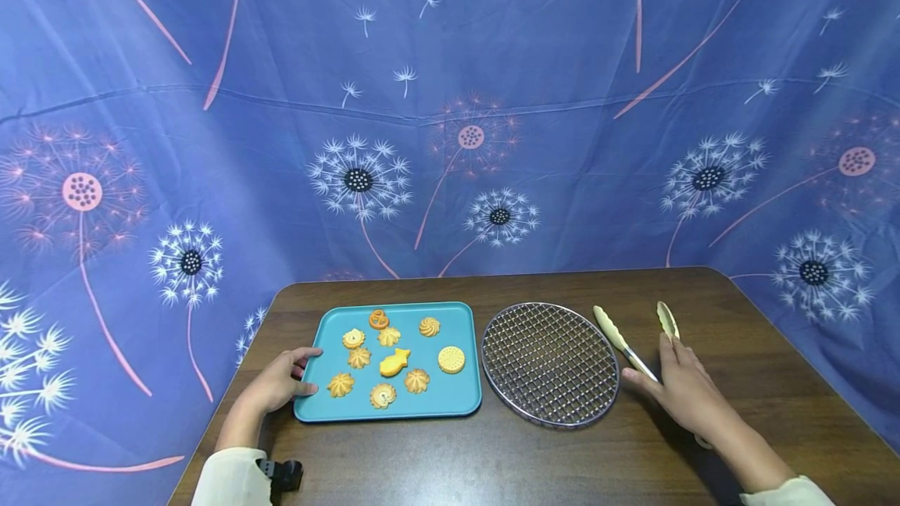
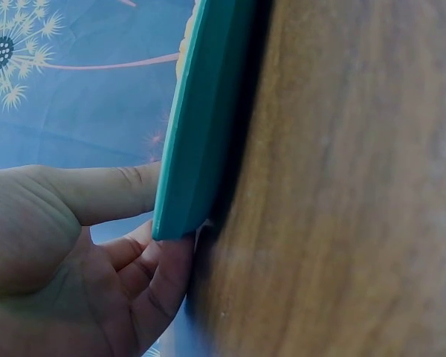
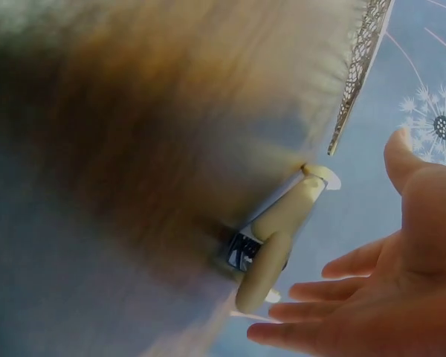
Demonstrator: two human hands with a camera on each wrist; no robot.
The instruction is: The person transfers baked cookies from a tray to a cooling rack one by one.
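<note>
Seemingly light and stiff, the tray (image 1: 436, 386), left of the wire rack (image 1: 551, 364), was pinched at its left end, a sound hold, by the left hand (image 1: 276, 383), while nothing was gripped by the outstretched right hand (image 1: 683, 389) near the tongs (image 1: 610, 326)

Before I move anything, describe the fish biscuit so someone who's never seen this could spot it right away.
On the brown table, find the blue tray, left of the round wire rack. Near the tray's middle lies the fish biscuit, its tail toward the far right. It is smooth yellow, the only fish shape among rounded, mostly ridged biscuits and one pretzel.
</note>
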